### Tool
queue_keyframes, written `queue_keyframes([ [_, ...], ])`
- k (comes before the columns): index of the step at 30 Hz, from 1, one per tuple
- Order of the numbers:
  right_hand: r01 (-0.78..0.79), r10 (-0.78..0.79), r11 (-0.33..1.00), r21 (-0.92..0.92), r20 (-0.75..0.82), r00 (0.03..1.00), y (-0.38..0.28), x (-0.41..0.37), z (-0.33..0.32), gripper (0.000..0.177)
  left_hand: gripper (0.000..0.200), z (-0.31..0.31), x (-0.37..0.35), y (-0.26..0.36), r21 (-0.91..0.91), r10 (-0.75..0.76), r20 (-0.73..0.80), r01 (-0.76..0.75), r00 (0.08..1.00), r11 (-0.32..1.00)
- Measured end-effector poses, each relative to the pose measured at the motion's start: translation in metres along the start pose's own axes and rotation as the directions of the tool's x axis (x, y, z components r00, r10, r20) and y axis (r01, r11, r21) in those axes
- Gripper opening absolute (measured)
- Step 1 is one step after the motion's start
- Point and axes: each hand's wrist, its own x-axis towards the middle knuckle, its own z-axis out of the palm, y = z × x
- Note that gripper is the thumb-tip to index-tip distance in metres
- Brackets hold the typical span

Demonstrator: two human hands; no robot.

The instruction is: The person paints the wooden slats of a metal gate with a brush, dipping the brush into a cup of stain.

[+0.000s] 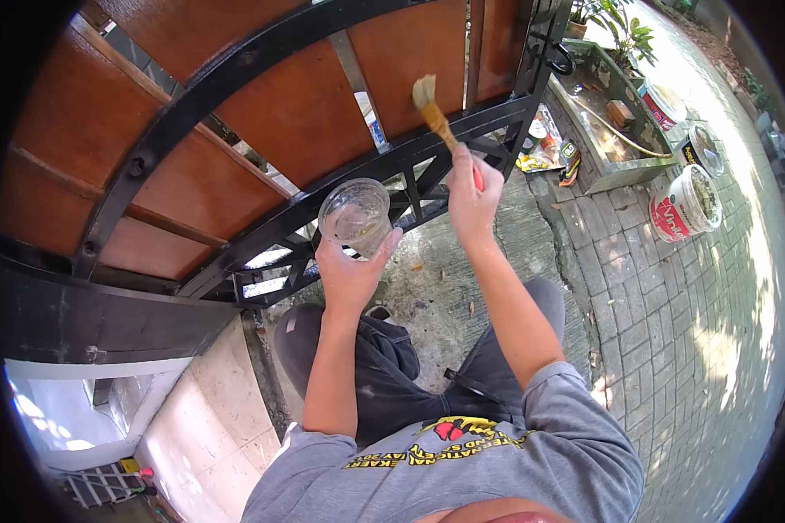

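My right hand grips a paintbrush by its handle, whose red end shows beside my fingers. The pale bristles lie over a reddish-brown wooden panel of the gate. In my left hand is a clear plastic cup, held tilted below the panels, with a little clear or yellowish liquid low inside. My thumb presses the cup's right side. Black metal bars frame the glossy wooden panels, and the cup overlaps the lower bar in this view.
At the right stands a concrete planter box with a hose in it. Several buckets sit beside it on the paving. Small bags and containers lie near the gate's foot. My bent legs rest over the concrete ground.
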Motion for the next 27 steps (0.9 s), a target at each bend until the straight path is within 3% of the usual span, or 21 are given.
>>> queue_keyframes([
  [4,-0.198,0.195,0.979,0.051,0.046,0.980,-0.022,-0.006,-0.018,0.052,0.067,-0.001,-0.002,0.001,0.005,0.008,-0.002,-0.008,1.000,1.000],
  [8,0.087,-0.081,0.994,0.065,-0.086,0.993,-0.036,0.004,-0.029,0.055,0.067,-0.005,-0.003,-0.001,-0.003,-0.014,-0.001,0.014,1.000,1.000],
  [11,0.129,-0.144,0.986,-0.109,-0.146,0.979,-0.016,0.022,-0.025,0.056,0.067,-0.006,-0.003,-0.002,0.007,-0.032,0.007,0.032,0.999,0.999],
  [12,0.231,-0.272,0.910,-0.345,-0.075,0.959,-0.006,0.023,-0.027,0.052,0.066,-0.006,-0.004,-0.003,0.004,-0.027,0.007,0.027,1.000,1.000],
  [14,0.297,-0.329,0.843,-0.450,0.006,0.944,-0.002,0.008,-0.011,0.049,0.066,-0.007,-0.003,-0.004,0.003,-0.010,-0.001,0.010,1.000,1.000],
  [17,0.402,-0.346,0.760,-0.511,0.205,0.916,-0.003,-0.028,0.013,0.044,0.065,-0.007,-0.003,-0.005,-0.011,-0.008,-0.011,0.007,1.000,1.000],
  [18,0.425,-0.329,0.781,-0.458,0.276,0.903,-0.007,-0.038,0.013,0.042,0.065,-0.006,-0.003,-0.004,-0.027,-0.024,-0.009,0.024,1.000,0.999],
  [21,0.420,-0.377,0.803,-0.423,0.187,0.907,-0.009,-0.036,0.005,0.041,0.066,-0.005,0.000,-0.003,-0.036,-0.058,-0.018,0.057,0.998,0.998],
  [23,0.346,-0.363,0.865,-0.364,0.025,0.932,-0.012,-0.020,-0.005,0.045,0.066,-0.007,0.000,-0.002,-0.021,-0.060,-0.035,0.059,0.998,0.998],
  [25,0.253,-0.308,0.859,-0.445,-0.056,0.950,-0.017,0.000,-0.017,0.047,0.065,-0.007,-0.001,0.000,-0.001,-0.041,-0.041,0.041,0.998,0.999],
  [27,0.260,-0.317,0.847,-0.463,-0.048,0.947,-0.002,0.007,-0.013,0.048,0.064,-0.008,-0.001,0.002,0.023,-0.040,-0.030,0.040,0.999,0.999],
])
